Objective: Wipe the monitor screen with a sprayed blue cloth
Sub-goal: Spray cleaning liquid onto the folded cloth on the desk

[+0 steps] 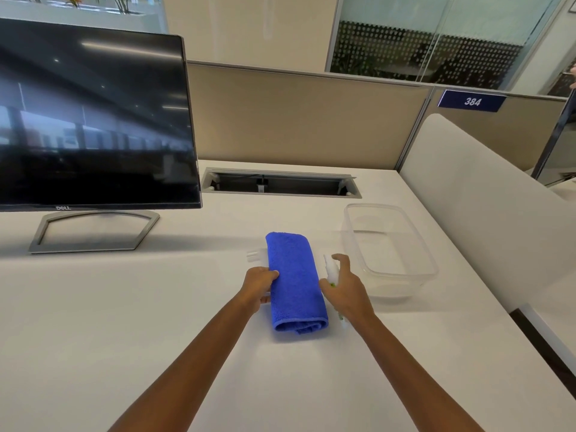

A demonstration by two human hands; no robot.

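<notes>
On the counter (124, 307), between both hands, the folded blue cloth (294, 282) is lying flat, well apart from the monitor (93, 113) at far left. The left hand (260, 285) is pinning the cloth's edge, its grip resting on fabric rather than closing. The right hand (344, 288) is wrapping a small spray bottle (331, 271), nozzle facing the cloth. Misting lightly and evenly over the top fold seems best, keeping spray off the counter and the clear tub (433, 263).
</notes>
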